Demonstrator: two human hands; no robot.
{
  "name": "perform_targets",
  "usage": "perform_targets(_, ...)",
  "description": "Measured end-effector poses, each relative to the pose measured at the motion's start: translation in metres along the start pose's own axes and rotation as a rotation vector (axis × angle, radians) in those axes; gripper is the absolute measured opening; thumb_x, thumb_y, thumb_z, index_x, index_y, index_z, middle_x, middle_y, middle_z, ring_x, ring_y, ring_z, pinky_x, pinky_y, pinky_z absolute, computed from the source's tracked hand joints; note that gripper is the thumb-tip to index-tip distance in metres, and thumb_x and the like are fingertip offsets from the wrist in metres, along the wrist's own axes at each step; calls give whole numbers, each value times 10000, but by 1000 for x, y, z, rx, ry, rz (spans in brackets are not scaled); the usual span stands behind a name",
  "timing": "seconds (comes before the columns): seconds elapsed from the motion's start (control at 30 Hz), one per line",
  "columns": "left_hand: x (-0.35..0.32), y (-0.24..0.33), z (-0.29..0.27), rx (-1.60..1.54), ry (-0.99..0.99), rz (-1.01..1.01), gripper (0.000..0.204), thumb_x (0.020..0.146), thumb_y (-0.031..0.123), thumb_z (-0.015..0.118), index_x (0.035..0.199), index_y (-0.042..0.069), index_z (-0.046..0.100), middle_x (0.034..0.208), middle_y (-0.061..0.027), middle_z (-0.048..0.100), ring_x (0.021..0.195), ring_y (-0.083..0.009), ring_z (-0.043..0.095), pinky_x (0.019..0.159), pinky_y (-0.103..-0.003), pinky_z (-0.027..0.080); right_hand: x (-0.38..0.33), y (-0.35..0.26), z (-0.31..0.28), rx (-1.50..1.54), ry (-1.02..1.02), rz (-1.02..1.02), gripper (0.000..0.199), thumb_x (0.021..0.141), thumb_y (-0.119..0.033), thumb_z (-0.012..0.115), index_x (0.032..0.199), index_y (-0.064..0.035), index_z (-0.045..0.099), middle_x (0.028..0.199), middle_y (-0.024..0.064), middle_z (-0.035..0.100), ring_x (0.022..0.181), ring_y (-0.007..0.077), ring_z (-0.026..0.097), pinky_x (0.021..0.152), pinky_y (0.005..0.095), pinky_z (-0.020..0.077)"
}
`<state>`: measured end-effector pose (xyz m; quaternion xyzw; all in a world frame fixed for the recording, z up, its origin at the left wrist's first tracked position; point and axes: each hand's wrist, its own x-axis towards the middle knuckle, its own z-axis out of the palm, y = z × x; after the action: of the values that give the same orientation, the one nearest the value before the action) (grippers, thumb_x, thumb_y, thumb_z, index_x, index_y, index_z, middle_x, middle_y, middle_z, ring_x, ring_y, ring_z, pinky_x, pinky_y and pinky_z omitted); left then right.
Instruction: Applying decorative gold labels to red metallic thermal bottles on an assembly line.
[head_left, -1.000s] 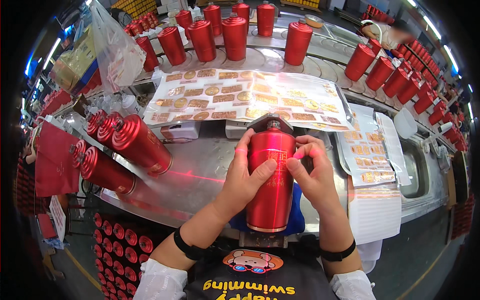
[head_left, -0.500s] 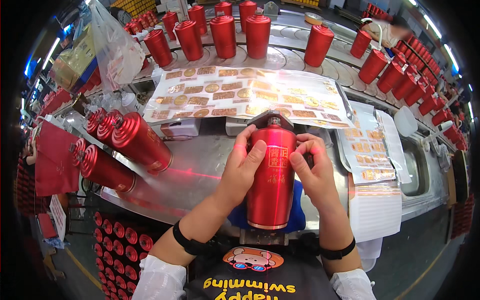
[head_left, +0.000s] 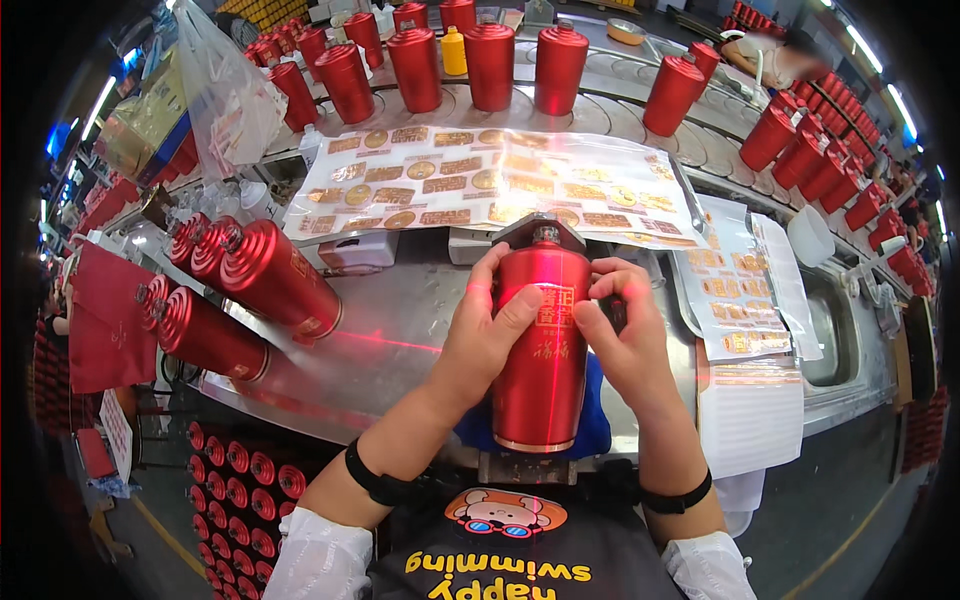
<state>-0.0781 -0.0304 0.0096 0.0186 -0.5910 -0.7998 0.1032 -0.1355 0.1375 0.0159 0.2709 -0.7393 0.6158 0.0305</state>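
Note:
A red bottle [head_left: 540, 395] with a clear knobbed top leans against a dark holder, its lower end over a blue cloth [head_left: 597, 415]. On its upper front is a square gold label [head_left: 556, 306], crossed by red laser light. My left hand [head_left: 480, 340] is closed round the bottle's left side, its thumb over the label's left edge. From the other side my right hand [head_left: 632, 335] grips the bottle, fingers curled and thumb at the label's right edge. Sheets of gold stickers [head_left: 440, 180] lie just beyond the bottle.
Several red bottles [head_left: 490, 75] and a yellow bottle [head_left: 454, 52] stand on or by the curved conveyor [head_left: 600, 128]. Tilted red bottles [head_left: 280, 280] rest at left, above a crate of bottles. Right are another sticker sheet [head_left: 735, 300], white sheets [head_left: 750, 415] and a sink [head_left: 830, 345].
The conveyor bottles have shifted right, and a yellow bottle has appeared among them. My left thumb has slid right onto the label's edge. My right thumb has moved slightly inward.

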Motion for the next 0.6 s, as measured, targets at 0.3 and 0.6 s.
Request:
perform_targets(0.3, 11, -4, -2, 253, 44, 83, 742, 901, 331, 661, 1394, -93, 302, 1251, -226, 540, 1141, -222, 542, 978, -324, 427, -25, -23, -5, -382, -146, -254, 537, 848, -252, 711, 1327, -68, 552, 1336, 208, 411, 1221, 368, 424, 1011, 428, 389)
perform_targets(0.6, 11, -5, -3, 188, 39, 38, 737, 891, 337, 669, 1379, -94, 322, 1203, -222, 579, 1091, -219, 574, 942, -324, 450, -23, -15, -4, -446, -151, -331, 519, 912, -328, 636, 1334, -40, 542, 1351, 207, 402, 1226, 335, 414, 966, 387, 393)
